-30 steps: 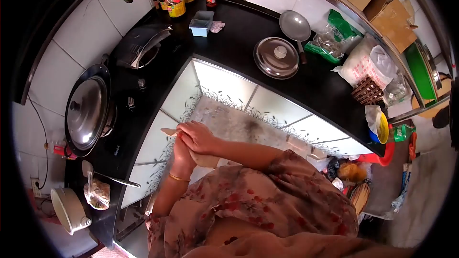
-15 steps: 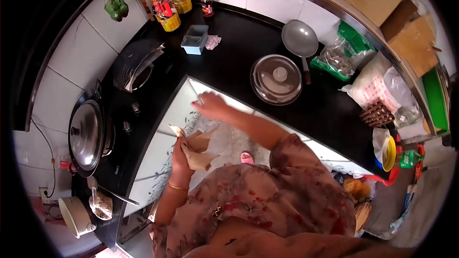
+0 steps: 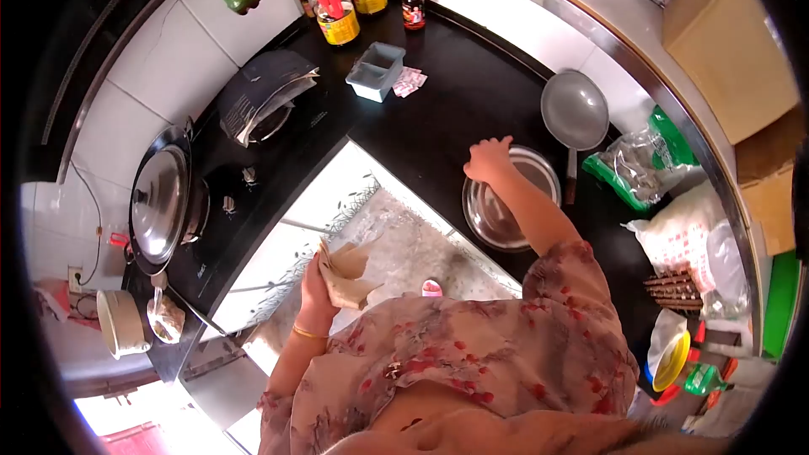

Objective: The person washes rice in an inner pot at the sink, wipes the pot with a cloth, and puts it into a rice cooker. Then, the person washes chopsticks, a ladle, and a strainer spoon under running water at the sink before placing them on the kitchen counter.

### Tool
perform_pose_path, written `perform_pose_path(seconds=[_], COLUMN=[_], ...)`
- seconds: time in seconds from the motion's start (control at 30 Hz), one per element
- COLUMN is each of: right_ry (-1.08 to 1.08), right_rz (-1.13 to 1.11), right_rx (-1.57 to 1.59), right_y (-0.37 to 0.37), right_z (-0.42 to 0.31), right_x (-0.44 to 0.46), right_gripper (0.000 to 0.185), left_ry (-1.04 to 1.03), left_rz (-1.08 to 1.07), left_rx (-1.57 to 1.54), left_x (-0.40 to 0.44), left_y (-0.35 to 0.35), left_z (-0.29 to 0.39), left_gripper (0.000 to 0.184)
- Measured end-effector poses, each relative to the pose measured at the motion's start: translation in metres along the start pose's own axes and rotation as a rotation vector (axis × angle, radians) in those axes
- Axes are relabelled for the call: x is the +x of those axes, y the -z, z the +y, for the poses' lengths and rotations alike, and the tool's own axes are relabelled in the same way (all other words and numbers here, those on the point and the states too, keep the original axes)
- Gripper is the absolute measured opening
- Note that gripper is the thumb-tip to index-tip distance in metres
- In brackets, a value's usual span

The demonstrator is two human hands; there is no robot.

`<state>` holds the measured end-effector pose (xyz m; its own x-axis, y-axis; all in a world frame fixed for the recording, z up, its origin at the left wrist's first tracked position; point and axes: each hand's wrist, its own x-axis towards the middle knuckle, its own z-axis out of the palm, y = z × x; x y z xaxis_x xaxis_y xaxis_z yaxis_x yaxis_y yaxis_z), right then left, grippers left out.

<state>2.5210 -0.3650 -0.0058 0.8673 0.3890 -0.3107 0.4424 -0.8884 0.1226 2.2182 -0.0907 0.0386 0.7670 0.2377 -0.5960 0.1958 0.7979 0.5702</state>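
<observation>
In my left hand (image 3: 315, 286) is a piece of brown paper (image 3: 347, 274), folded and ragged-edged, gripped near my waist over the floor. My right hand (image 3: 489, 160) reaches out across the black counter, above the far left rim of a round pan with a shiny lid (image 3: 489, 217). Its fingers are bent and partly spread, with nothing visible in them. The lid's middle lies hidden under my forearm. A grey frying pan (image 3: 575, 108) rests to the right of my right hand. A bluish divided box (image 3: 376, 69) and a pinkish packet (image 3: 409, 82) lie farther left.
On the left stand a lidded wok (image 3: 160, 202) and a dark folded shield (image 3: 274, 88) around a burner. Oil bottles (image 3: 340, 27) and a sauce bottle (image 3: 413, 2) line the wall. Plastic bags (image 3: 687, 232) crowd the right counter. Cardboard boxes (image 3: 725, 50) sit above.
My right hand has swung right, from over the floor near the counter corner to above the lidded pan. My left hand keeps the brown paper. The view has shifted.
</observation>
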Motion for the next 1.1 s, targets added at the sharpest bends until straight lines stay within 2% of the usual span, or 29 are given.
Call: perform_pose_path(seconds=[0.07, 0.1, 0.2, 0.37, 0.4, 0.43, 0.5, 0.53, 0.57, 0.63, 0.67, 0.7, 0.77, 0.8, 0.83, 0.9, 0.93, 1.0, 1.07, 1.1], right_ry=[0.032, 0.061, 0.131, 0.188, 0.179, 0.186, 0.187, 0.220, 0.278, 0.336, 0.462, 0.583, 0.849, 0.932, 1.011, 0.948, 0.915, 0.825, 0.703, 0.543], right_rz=[-0.078, -0.018, -0.079, 0.015, -0.018, -0.044, -0.004, 0.098, 0.269, 0.491, 0.471, 0.439, 0.441, 0.331, 0.217, 0.373, 0.441, 0.333, 0.213, 0.016], right_rx=[0.080, 0.101, 0.023, 0.061, 0.053, 0.046, 0.016, 0.003, 0.107, 0.350, 0.579, 0.808, 0.997, 1.092, 1.184, 1.236, 1.234, 1.381, 1.508, 1.688], right_y=[0.007, 0.000, -0.007, -0.019, -0.018, -0.016, -0.023, -0.016, -0.013, 0.011, 0.027, 0.039, 0.047, 0.055, 0.062, 0.036, 0.034, 0.038, 0.041, 0.047], right_z=[0.003, 0.006, 0.016, 0.034, 0.036, 0.038, 0.042, 0.040, 0.037, 0.005, -0.015, -0.039, -0.096, -0.126, -0.152, -0.190, -0.200, -0.214, -0.230, -0.243], right_x=[-0.010, -0.014, -0.023, -0.036, -0.038, -0.040, -0.039, -0.046, -0.050, -0.058, -0.067, -0.075, -0.089, -0.099, -0.109, -0.108, -0.106, -0.100, -0.094, -0.091], right_gripper=[0.038, 0.037, 0.039, 0.037, 0.036, 0.037, 0.040, 0.040, 0.040, 0.041, 0.043, 0.045, 0.046, 0.043, 0.041, 0.041, 0.033, 0.027, 0.025, 0.025], left_ry=[0.011, 0.019, 0.019, 0.057, 0.058, 0.056, 0.059, 0.050, 0.061, 0.034, 0.043, 0.080, 0.116, -0.157, -0.147, -0.128, -0.063, -0.017, -0.038, -0.100], left_rz=[-0.006, -0.009, 0.011, -0.012, -0.137, -0.008, -0.071, 0.048, -0.047, 0.056, -0.139, -0.214, -0.241, -0.329, -0.303, -0.252, -0.410, -0.456, -0.228, -0.428], left_rx=[-0.022, -0.032, 0.000, -0.020, -0.019, -0.036, -0.133, -0.091, -0.151, -0.028, -0.048, -0.082, -0.120, 0.158, 0.151, 0.135, 0.076, 0.001, -0.028, 0.017], left_x=[0.009, 0.016, 0.019, 0.017, 0.015, 0.017, 0.011, 0.004, 0.005, 0.002, 0.010, 0.018, 0.029, 0.038, 0.033, 0.022, 0.028, 0.029, 0.005, 0.001], left_y=[0.001, 0.004, -0.008, -0.018, -0.022, -0.018, -0.024, -0.034, -0.035, -0.046, -0.039, -0.040, -0.045, -0.041, -0.050, -0.066, -0.055, -0.046, -0.065, -0.057], left_z=[-0.004, -0.008, -0.011, -0.009, -0.006, -0.007, -0.005, 0.001, 0.002, 0.008, 0.007, 0.005, 0.001, -0.011, -0.009, -0.003, 0.004, 0.015, 0.028, 0.035], left_gripper=[0.040, 0.039, 0.039, 0.040, 0.041, 0.042, 0.043, 0.044, 0.044, 0.046, 0.047, 0.048, 0.045, 0.046, 0.047, 0.050, 0.047, 0.043, 0.040, 0.036])
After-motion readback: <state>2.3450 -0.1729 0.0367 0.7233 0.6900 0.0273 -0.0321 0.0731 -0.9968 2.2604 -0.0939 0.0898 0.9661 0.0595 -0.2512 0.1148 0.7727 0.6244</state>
